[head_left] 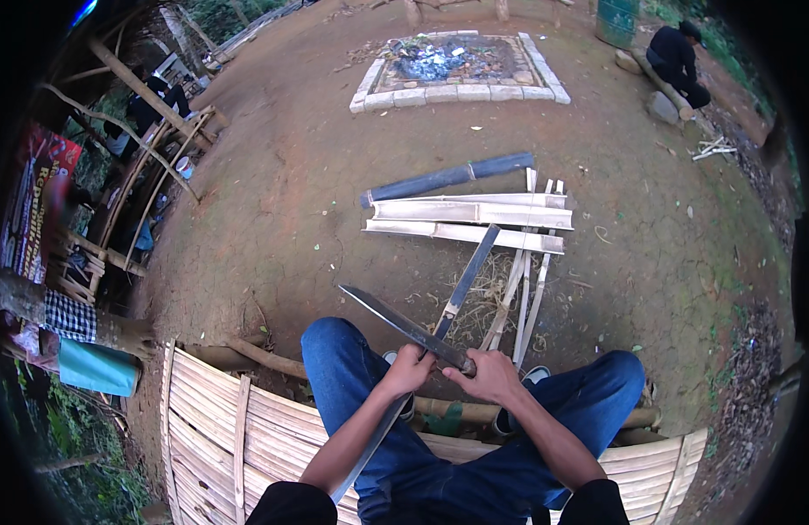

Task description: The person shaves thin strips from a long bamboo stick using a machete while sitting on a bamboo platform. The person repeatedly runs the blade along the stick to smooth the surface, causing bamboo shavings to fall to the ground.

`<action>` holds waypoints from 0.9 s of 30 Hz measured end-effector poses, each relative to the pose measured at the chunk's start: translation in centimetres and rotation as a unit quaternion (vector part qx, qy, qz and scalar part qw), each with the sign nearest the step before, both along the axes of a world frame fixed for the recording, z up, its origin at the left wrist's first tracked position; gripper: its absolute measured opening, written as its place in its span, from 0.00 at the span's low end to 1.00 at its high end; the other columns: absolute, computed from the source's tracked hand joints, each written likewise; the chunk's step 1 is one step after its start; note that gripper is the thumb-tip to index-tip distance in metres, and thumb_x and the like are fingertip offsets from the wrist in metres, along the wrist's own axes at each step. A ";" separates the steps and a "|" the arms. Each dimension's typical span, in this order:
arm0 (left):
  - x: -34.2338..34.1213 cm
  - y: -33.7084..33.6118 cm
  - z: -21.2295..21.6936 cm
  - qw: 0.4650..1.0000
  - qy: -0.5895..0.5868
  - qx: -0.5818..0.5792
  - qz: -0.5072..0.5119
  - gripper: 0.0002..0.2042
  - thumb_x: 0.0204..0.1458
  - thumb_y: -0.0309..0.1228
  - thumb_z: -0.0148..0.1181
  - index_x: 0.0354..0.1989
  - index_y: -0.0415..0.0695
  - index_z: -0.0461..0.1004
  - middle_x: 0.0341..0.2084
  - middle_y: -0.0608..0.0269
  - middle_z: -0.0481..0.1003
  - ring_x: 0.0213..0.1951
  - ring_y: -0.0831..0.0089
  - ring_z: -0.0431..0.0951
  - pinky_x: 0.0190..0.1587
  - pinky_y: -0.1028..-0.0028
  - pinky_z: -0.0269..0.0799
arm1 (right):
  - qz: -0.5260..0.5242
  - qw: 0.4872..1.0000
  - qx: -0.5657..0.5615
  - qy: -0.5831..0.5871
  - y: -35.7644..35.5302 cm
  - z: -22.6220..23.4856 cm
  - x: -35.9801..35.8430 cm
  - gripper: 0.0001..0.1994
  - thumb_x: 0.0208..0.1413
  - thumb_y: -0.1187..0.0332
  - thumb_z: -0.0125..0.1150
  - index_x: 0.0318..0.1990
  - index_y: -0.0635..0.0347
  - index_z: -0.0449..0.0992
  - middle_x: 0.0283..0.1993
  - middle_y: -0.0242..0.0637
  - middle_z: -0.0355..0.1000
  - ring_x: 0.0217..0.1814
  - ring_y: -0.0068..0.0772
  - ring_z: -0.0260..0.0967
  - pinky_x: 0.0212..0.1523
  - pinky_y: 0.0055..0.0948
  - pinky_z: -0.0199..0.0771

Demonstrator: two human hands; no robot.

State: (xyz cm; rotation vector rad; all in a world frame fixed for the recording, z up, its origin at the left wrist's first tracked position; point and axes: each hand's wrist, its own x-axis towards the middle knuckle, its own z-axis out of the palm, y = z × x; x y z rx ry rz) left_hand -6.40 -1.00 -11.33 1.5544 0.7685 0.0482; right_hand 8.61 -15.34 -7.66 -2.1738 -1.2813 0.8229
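Right at the centre, the long knife (403, 325) lies across the bamboo strip (439, 328), blade running out toward ten o'clock, its handle clenched in the right hand (492, 378). The left hand (408, 369) is wrapped tight around the bamboo strip just beside it, and that thin slat runs from five-thirty between the blue-jeaned knees (352, 367) up toward one o'clock, its tip reaching the split bamboo slabs (470, 223). Those pale slabs lie side by side on the ground at twelve o'clock, with a dark round bamboo pole (448, 178) just beyond them and a few narrow slats (523, 297) fanned beneath, over a scatter of dry shavings (483, 302). Containers now: far up at twelve o'clock, a stone-edged square pit (461, 66) holds grey ash and charred bits; a green barrel (616, 19) stands at one o'clock, contents not visible. The person sits on a slatted bamboo platform (221, 429) spreading from seven to five o'clock. The ground is bare reddish-brown earth (282, 192), open air. Another person (676, 61) in dark clothes crouches by stones at one o'clock, and a bamboo-frame structure (151, 149) stands at ten o'clock.
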 end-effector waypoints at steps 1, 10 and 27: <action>0.2 -0.2 0.7 0.995 0.021 -0.101 0.002 0.15 0.63 0.35 0.48 0.24 0.42 0.65 0.12 0.71 0.61 0.12 0.82 0.61 0.12 0.78 0.53 | -0.011 1.000 0.008 -0.004 -0.1 -0.3 0.0 0.30 0.47 0.37 0.59 0.29 0.63 0.76 0.21 0.48 0.74 0.30 0.53 0.76 0.35 0.45 0.76; 1.1 -0.3 2.5 0.978 -0.008 -0.206 0.025 0.18 0.67 0.45 0.36 0.31 0.44 0.63 0.11 0.73 0.56 0.08 0.83 0.54 0.09 0.81 0.50 | -0.060 0.994 0.086 -0.008 0.0 -1.5 2.0 0.27 0.51 0.38 0.56 0.30 0.57 0.77 0.18 0.43 0.72 0.24 0.51 0.74 0.27 0.47 0.74; 0.3 -0.5 2.9 0.973 -0.016 -0.230 0.008 0.18 0.66 0.44 0.39 0.29 0.44 0.61 0.11 0.71 0.56 0.07 0.82 0.54 0.08 0.80 0.51 | -0.011 0.976 0.171 -0.133 -1.3 -0.4 3.1 0.23 0.50 0.44 0.60 0.25 0.57 0.74 0.17 0.42 0.69 0.22 0.49 0.72 0.24 0.42 0.71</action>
